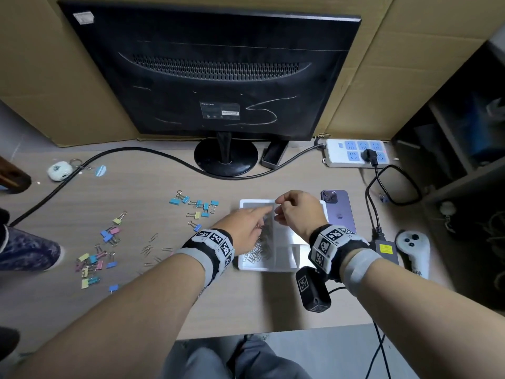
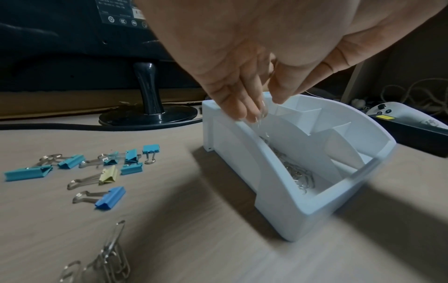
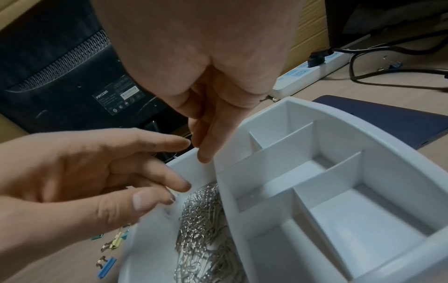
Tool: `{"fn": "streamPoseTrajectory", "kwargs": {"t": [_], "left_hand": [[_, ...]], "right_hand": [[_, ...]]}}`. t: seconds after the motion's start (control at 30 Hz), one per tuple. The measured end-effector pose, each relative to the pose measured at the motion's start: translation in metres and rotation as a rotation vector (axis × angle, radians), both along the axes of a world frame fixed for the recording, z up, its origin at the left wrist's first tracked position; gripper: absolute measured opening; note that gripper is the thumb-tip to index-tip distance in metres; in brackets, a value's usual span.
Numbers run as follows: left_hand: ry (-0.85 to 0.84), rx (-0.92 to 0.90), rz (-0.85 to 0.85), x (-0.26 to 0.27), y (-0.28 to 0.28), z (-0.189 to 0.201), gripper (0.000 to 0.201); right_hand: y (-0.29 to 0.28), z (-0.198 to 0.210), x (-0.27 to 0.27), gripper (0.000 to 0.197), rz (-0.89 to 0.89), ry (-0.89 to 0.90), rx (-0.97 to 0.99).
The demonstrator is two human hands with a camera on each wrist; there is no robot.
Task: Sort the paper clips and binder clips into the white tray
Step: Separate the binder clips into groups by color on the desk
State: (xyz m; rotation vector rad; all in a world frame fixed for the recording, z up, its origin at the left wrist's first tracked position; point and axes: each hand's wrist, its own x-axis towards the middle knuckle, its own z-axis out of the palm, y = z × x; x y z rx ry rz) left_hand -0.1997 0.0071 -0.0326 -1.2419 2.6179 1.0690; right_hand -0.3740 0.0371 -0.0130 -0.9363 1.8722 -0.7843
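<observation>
The white tray [image 1: 284,266] is seen just right of centre in the head view, on the wooden desk [image 1: 153,203]. Its long left compartment is filled with a heap of silver paper clips [image 3: 203,226], while the smaller compartments on its right are shown bare in the right wrist view. The left hand [image 1: 246,228] is held over that left compartment, fingers [image 2: 237,103] loosely extended and pointing down; whether a clip is pinched at their tips cannot be told through the blur. The right hand [image 1: 297,212] is placed at the tray's far edge, its fingers [image 3: 208,145] curled onto the rim. Coloured binder clips [image 1: 196,207] are scattered left of the tray, with a second group [image 1: 95,258] at lower left and loose paper clips [image 1: 150,248] between them. A purple phone [image 1: 338,209] lies just right of the tray.
</observation>
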Motion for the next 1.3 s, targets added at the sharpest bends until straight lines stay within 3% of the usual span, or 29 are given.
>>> {"fn": "streamPoseTrajectory", "kwargs": {"t": [0.17,0.33,0.43,0.57,0.67,0.8,0.97,1.3], "left_hand": [[0.008,-0.059,-0.014,0.014,-0.003,0.000,0.040],[-0.010,-0.096,0.120,0.054,-0.010,0.014,0.009],[-0.150,-0.112,0.170,0.100,-0.013,0.019,0.019],[-0.311,-0.139,0.359,0.177,-0.008,0.015,0.029],[-0.319,-0.130,0.542,0.233,-0.002,0.006,0.012],[-0.373,-0.116,0.720,0.287,0.002,-0.011,0.028],[-0.471,-0.111,0.757,0.313,0.000,-0.030,0.029],[-0.462,-0.092,0.760,0.321,-0.017,-0.057,0.018]], "right_hand": [[-0.006,0.000,0.009,0.029,0.017,0.033,-0.029],[-0.026,0.007,0.048,0.019,0.203,0.241,-0.059],[-0.042,0.009,0.093,0.014,0.315,0.287,-0.047],[-0.057,0.003,0.164,0.011,0.512,0.299,-0.030],[-0.061,-0.008,0.211,0.011,0.608,0.269,-0.025],[-0.064,-0.026,0.252,0.013,0.709,0.316,-0.011],[-0.067,-0.047,0.278,0.013,0.772,0.319,0.085],[-0.074,-0.068,0.290,0.016,0.762,0.330,0.105]]}}
